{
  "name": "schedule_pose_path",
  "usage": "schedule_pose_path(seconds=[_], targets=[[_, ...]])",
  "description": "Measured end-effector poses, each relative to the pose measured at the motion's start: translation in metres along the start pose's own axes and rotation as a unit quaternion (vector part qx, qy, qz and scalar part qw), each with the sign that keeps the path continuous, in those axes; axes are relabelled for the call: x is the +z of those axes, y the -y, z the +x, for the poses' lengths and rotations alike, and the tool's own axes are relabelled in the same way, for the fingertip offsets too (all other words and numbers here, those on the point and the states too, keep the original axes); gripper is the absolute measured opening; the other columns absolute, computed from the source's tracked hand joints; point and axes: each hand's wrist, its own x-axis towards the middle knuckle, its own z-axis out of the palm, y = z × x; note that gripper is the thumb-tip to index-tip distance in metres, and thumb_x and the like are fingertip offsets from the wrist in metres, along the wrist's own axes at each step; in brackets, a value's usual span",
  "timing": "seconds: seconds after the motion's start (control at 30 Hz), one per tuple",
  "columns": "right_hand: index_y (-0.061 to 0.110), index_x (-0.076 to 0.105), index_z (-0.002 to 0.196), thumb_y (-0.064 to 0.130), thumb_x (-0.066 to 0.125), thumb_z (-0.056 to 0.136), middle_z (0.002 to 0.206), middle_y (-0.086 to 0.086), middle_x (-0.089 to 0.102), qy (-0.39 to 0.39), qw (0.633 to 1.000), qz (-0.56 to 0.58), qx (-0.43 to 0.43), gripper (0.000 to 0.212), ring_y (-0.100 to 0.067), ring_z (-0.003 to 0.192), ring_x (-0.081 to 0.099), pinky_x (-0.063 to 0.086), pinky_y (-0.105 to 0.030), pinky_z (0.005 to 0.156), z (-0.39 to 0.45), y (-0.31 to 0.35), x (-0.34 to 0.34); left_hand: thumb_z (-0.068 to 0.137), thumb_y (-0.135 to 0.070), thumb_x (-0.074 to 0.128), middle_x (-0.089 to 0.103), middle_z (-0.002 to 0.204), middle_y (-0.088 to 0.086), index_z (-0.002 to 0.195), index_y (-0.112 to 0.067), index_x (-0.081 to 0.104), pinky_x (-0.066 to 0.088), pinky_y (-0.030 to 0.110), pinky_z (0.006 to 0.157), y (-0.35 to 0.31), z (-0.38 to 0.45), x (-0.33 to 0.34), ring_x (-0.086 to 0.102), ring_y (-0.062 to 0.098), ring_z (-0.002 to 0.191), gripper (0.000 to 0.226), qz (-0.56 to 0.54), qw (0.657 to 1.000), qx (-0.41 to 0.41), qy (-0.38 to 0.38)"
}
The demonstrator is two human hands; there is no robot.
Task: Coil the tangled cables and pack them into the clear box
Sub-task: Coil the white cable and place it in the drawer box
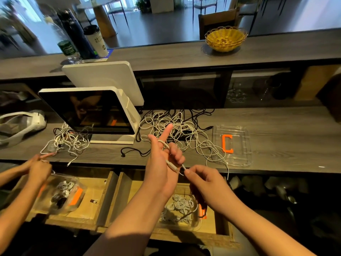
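A tangle of white and black cables (pixel 177 132) lies on the grey counter behind my hands. My left hand (pixel 162 159) is raised with its index finger straight up; a white cable (pixel 170 164) loops round that finger and runs down the palm, with the other fingers curled over it. My right hand (pixel 201 177) pinches the cable's end just right of the left palm. Below, in an open wooden drawer, a clear box (pixel 197 226) holds several coiled white cables. Its clear lid (pixel 245 145), marked with an orange C, lies on the counter at right.
A white screen terminal (pixel 92 111) stands left of the tangle. Another person's hands (pixel 36 169) work at far left beside a second cable pile (pixel 68 139) and a second clear box (pixel 60 194). A yellow basket (pixel 226 38), bottles and a cup sit on the upper ledge.
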Motion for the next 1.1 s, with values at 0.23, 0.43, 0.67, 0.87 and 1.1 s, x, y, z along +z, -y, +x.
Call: schedule_pose_path(seconds=[0.23,0.43,0.67,0.87,1.1], targets=[[0.026,0.062,0.083,0.029,0.053,0.101,0.058,0.003,0.058,0.002,0.995,-0.100,-0.017,0.021,-0.008,0.047,0.053,0.045,-0.025,0.049,-0.004,0.001,0.007,0.099,-0.062,0.024,0.026,0.061,-0.004,0.131,-0.025,0.061,0.021,0.025,0.052,0.004,0.001,0.004,0.022,0.009,0.054,0.062,0.045,0.998,0.042,-0.001],[0.028,0.066,0.104,0.032,0.047,0.104,0.074,-0.005,0.068,0.084,0.971,-0.217,-0.055,0.019,-0.005,0.046,0.054,0.046,-0.021,0.051,-0.010,0.009,0.011,0.096,-0.061,0.028,0.024,0.060,-0.002,0.127,-0.028,0.065,0.016,0.023,0.042,0.006,0.001,0.004,0.019,0.007,0.047,0.059,0.122,0.988,0.093,0.011],[0.028,0.059,0.126,0.028,0.051,0.099,0.068,0.004,0.060,0.105,0.952,-0.270,-0.097,0.029,-0.005,0.055,0.048,0.038,-0.021,0.055,-0.013,0.008,0.007,0.099,-0.059,0.026,0.023,0.062,-0.007,0.123,-0.047,0.060,0.018,0.026,0.049,0.017,0.009,-0.008,0.023,0.007,0.053,0.044,0.365,0.923,0.116,0.035],[0.029,0.062,0.117,0.025,0.048,0.101,0.072,0.005,0.060,0.095,0.957,-0.253,-0.101,0.021,-0.001,0.057,0.045,0.031,-0.018,0.054,-0.011,0.007,-0.001,0.096,-0.064,0.026,0.027,0.060,-0.008,0.126,-0.039,0.064,0.024,0.019,0.047,0.020,0.016,-0.010,0.026,0.007,0.052,0.055,0.446,0.889,-0.014,0.099],[0.026,0.064,0.093,0.034,0.067,0.090,0.079,0.016,0.062,-0.028,0.939,-0.294,-0.177,0.009,0.001,0.076,0.057,0.049,-0.025,0.070,-0.006,0.023,-0.019,0.085,-0.084,0.007,0.042,0.054,-0.008,0.056,-0.028,0.053,0.023,0.021,0.052,0.012,0.003,-0.010,0.035,0.010,0.049,0.078,0.450,0.852,-0.190,0.188]])
